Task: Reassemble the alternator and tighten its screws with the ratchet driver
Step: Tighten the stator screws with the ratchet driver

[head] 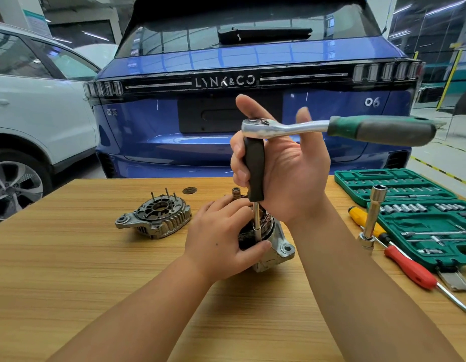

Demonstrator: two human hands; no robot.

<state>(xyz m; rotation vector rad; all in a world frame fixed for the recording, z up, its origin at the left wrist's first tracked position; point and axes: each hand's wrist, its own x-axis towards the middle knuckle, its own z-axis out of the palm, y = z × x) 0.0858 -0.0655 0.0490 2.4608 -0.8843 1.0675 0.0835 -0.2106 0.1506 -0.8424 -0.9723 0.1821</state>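
Note:
The alternator body (276,246), silver with dark windings showing, stands on the wooden table (96,270). My left hand (224,239) grips its near side, thumb by the driver tip. My right hand (281,173) is closed on the black grip of an upright driver extension (254,168) whose steel shaft goes down into the alternator. A ratchet (338,128) with a green and grey handle sits on top of the extension, pointing right. The alternator's rear cover (154,216), with studs sticking up, lies apart to the left.
An open green socket set case (409,205) lies at the right. Beside it are a yellow screwdriver (367,220), a red screwdriver (414,270) and an upright long socket (372,215). A blue car (252,87) is parked beyond the table, and a white car (30,100) to the left.

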